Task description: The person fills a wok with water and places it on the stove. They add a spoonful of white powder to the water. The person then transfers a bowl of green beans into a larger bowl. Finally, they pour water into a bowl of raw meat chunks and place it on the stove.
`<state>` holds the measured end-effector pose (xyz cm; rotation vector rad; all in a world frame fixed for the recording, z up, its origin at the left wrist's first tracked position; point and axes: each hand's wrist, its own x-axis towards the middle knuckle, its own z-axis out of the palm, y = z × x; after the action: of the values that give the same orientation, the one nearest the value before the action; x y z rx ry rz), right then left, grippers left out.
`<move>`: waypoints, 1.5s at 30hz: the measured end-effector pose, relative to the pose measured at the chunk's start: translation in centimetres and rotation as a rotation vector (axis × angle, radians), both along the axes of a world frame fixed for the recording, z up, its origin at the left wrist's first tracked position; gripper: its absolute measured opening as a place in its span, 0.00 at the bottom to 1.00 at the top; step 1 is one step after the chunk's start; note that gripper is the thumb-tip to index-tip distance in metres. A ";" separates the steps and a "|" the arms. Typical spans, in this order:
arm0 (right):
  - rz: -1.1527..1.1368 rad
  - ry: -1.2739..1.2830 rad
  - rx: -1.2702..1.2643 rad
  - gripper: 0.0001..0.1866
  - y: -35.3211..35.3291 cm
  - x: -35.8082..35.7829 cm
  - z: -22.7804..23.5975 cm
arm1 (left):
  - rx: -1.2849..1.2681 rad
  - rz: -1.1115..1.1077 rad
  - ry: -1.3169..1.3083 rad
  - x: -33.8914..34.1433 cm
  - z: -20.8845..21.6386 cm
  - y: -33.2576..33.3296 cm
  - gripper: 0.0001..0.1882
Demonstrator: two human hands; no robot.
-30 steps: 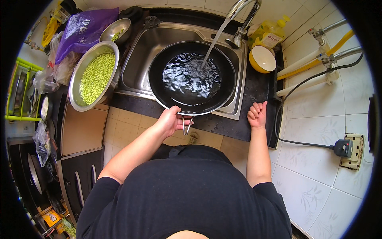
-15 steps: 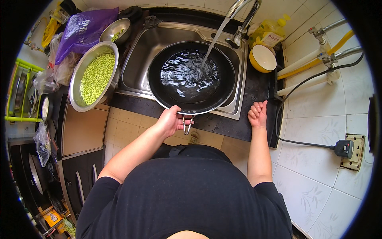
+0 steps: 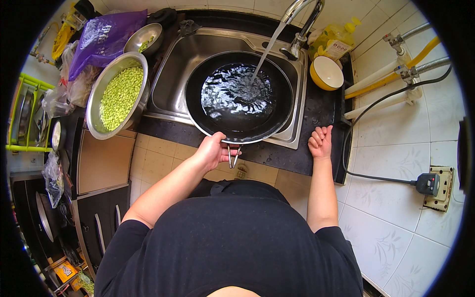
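A black wok (image 3: 283, 101) sits over the steel sink (image 3: 168, 74), its near rim reaching past the sink's front edge. My left hand (image 3: 213, 152) is closed on the wok at its near side, thumb on the rim and fingers by the wire loop handle (image 3: 232, 157). Water (image 3: 232, 99) lies rippling inside. A stream from the chrome faucet (image 3: 298, 42) falls into it. On the dark counter to the right of the sink, my right hand (image 3: 320, 142) rests with its fingers curled in and nothing visible in them.
Left of the sink, a metal basin (image 3: 94, 109) holds green beans, with a smaller metal bowl (image 3: 154, 34) behind it. A purple bag (image 3: 106, 42) lies beyond. At right stand a yellow bowl (image 3: 316, 79) and a yellow bottle (image 3: 336, 34). A black cable (image 3: 368, 175) runs along the wall.
The ripples on the water have shifted, and the wok has moved very slightly. Both hands stay in place, and the water keeps running.
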<state>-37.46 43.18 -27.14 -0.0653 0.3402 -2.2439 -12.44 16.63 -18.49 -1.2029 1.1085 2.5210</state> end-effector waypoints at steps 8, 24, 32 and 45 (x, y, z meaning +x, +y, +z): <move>0.032 0.049 0.243 0.18 -0.9 -0.7 1.0 | -0.005 -0.008 -0.013 0.3 0.1 -0.1 0.19; 0.146 0.982 1.265 0.09 -21.9 -11.9 9.4 | -0.005 0.041 -0.045 0.2 0.4 0.4 0.17; 0.205 0.985 1.207 0.16 -23.8 -13.2 9.9 | -0.001 0.068 -0.036 0.5 0.7 0.4 0.16; 0.464 1.262 1.143 0.13 -17.1 -10.4 6.3 | -0.035 0.075 -0.043 0.3 0.8 0.2 0.15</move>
<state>-47.84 26.08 -20.81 -0.8344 1.9384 -1.0210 -12.18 16.78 -17.71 -1.3258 1.1222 2.5272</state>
